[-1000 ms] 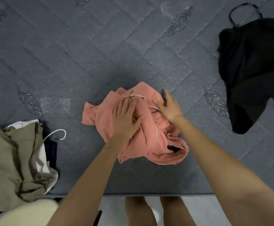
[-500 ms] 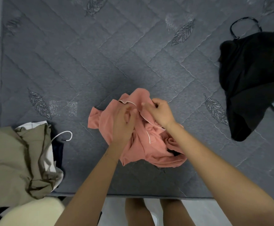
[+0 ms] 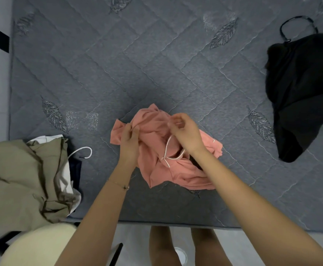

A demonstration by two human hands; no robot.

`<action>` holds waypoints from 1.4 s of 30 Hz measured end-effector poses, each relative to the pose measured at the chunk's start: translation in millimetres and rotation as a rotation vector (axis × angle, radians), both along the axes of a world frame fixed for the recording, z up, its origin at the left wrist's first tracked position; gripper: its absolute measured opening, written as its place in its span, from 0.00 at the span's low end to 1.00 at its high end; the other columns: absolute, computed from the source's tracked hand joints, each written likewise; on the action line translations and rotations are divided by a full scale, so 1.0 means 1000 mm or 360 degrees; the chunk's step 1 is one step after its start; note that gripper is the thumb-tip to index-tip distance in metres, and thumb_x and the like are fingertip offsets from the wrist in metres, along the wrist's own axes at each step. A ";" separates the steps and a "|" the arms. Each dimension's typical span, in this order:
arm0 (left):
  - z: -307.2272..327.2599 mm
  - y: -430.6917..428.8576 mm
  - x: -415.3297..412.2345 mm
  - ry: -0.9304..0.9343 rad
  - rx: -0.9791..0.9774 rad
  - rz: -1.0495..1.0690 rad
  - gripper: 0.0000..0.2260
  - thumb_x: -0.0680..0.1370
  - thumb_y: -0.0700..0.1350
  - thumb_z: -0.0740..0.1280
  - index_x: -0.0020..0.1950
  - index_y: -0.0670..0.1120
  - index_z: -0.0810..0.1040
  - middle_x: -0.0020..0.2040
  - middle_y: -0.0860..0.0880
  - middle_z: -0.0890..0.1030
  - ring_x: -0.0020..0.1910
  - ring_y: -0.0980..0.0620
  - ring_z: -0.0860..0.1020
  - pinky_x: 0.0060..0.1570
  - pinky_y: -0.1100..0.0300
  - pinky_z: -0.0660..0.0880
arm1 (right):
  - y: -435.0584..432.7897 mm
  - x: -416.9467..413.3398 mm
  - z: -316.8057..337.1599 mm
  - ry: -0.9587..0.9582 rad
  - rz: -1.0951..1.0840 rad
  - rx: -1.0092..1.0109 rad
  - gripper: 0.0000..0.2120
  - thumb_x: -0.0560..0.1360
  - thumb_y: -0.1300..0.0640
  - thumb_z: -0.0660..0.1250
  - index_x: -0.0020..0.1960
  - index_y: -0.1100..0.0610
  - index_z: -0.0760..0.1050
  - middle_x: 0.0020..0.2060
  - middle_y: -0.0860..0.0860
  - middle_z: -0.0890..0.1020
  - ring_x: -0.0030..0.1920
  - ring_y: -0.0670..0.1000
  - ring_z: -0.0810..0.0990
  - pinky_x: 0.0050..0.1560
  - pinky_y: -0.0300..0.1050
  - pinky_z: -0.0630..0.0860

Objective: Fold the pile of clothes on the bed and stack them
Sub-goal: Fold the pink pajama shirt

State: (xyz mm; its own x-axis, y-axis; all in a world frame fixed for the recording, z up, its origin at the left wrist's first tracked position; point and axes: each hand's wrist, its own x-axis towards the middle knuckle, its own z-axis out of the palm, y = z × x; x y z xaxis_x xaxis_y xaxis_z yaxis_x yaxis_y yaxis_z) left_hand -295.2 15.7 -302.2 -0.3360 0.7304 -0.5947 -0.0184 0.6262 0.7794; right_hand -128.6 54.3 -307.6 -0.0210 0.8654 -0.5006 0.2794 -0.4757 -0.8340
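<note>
Pink top (image 3: 178,170) crumpled on the bed (image 3: 156,64), my left hand (image 3: 130,140) and right hand (image 3: 185,132) pinching it: untangling, next spread it flat.

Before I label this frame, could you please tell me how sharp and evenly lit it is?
Head view: soft, even light with faint shadows; the right hand is slightly motion-blurred on the pink garment; the black garment shows little detail; the mattress quilting is sharp.

I count one bed (image 3: 118,73), one pink garment (image 3: 178,169), one black garment (image 3: 302,89), one khaki garment (image 3: 16,179) and one white garment (image 3: 65,181). I see two hands, the left hand (image 3: 130,140) and the right hand (image 3: 184,134). There are two hanger hooks, a white hook (image 3: 80,149) and a black hook (image 3: 299,17).
</note>
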 end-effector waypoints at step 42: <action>0.004 -0.016 -0.026 -0.0395 0.0039 0.0540 0.14 0.83 0.40 0.58 0.69 0.42 0.70 0.64 0.37 0.76 0.63 0.48 0.76 0.41 0.65 0.76 | -0.066 -0.003 -0.032 -0.0546 0.0596 0.0087 0.06 0.73 0.56 0.72 0.47 0.59 0.79 0.35 0.48 0.77 0.37 0.49 0.73 0.36 0.40 0.61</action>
State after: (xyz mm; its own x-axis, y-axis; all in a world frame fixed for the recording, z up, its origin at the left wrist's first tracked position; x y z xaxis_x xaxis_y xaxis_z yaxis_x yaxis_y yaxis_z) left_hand -321.4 -0.2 -298.0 -0.4086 0.6177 -0.6719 -0.4095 0.5338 0.7398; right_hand -131.9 -11.4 -339.7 -0.1770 0.8551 -0.4873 0.6846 -0.2488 -0.6852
